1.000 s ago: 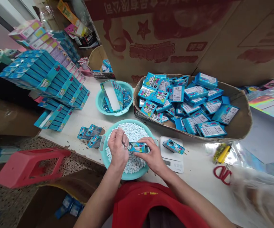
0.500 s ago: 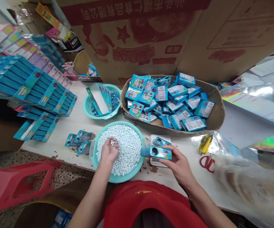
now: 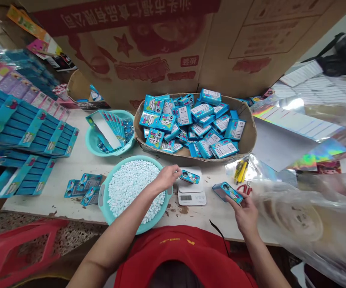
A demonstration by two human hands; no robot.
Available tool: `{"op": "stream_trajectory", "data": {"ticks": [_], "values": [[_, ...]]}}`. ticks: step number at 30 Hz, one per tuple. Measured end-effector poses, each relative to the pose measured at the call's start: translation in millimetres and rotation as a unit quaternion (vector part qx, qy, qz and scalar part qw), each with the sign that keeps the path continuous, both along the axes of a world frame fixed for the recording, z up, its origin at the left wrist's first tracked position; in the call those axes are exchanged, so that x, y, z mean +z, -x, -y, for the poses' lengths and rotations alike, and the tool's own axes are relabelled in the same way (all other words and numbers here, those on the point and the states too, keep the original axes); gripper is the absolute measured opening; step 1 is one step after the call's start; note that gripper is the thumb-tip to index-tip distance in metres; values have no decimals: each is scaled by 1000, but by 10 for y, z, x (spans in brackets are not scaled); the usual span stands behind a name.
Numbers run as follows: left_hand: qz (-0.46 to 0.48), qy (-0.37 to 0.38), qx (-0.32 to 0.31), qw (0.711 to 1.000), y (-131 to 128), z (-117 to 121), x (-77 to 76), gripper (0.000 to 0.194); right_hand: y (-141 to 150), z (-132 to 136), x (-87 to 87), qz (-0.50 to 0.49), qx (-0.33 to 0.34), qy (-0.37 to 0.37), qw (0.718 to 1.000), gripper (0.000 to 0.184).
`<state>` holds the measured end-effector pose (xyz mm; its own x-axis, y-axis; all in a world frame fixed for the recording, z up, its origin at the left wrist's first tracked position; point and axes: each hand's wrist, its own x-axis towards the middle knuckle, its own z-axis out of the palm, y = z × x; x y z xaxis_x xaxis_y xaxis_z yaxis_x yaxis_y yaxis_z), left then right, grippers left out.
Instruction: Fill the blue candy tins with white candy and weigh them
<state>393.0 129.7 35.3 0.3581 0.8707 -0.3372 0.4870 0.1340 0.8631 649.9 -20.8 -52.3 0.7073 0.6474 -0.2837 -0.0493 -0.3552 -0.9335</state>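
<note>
My left hand (image 3: 167, 177) reaches across the teal basin of small white candies (image 3: 131, 188) and pinches the end of a small blue box (image 3: 190, 176) lying on the white scale (image 3: 191, 191). Off to the right, my right hand (image 3: 245, 214) grips another small blue box (image 3: 227, 192) by its lower end and holds it tilted above the table edge. Three more small blue boxes (image 3: 83, 187) lie left of the basin.
A cardboard tray (image 3: 249, 136) full of blue boxes stands behind the scale. A second teal bowl (image 3: 92, 141) holds flat cartons. Stacks of blue cartons (image 3: 19, 132) fill the left. Red scissors (image 3: 244, 188), a yellow tool (image 3: 240, 171) and clear plastic bags (image 3: 305, 212) lie right. A red stool (image 3: 19, 250) stands below left.
My left hand left the candy basin and moved right to the box on the scale. My right hand carried its blue box right, away from the basin. The view swung right.
</note>
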Motion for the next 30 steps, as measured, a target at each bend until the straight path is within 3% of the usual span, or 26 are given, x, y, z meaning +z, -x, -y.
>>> {"op": "stream_trajectory", "data": {"ticks": [6,9,11,13,15,17,20,22,26,30], "values": [[-11,40,-13,999,-157,-56,-120,11,-51,95,-303,12,-34,-20,999,60],[-6,57,-3,998,-122,-72,-161,7,-77,136,-355,29,-8,-6,1000,61],[-15,41,-1,999,-108,-87,-166,5,-72,170,-300,89,26,4,996,62],[-8,42,-2,999,-104,-97,-161,5,-33,205,-175,218,41,-6,975,62],[35,81,15,996,-103,-97,-158,10,51,223,-16,365,39,-33,930,59],[89,139,61,984,-96,-84,-165,19,180,189,126,448,65,-73,889,49],[134,183,150,962,-82,-40,-200,32,419,-12,217,423,167,-133,881,40],[122,154,170,966,-91,8,-229,31,565,-225,185,369,228,-143,890,43],[-6,10,95,995,-230,135,-259,16,742,-618,25,301,313,-113,894,51],[-171,-68,12,983,-474,240,-306,7,795,-770,-94,244,346,-89,902,44]]}}
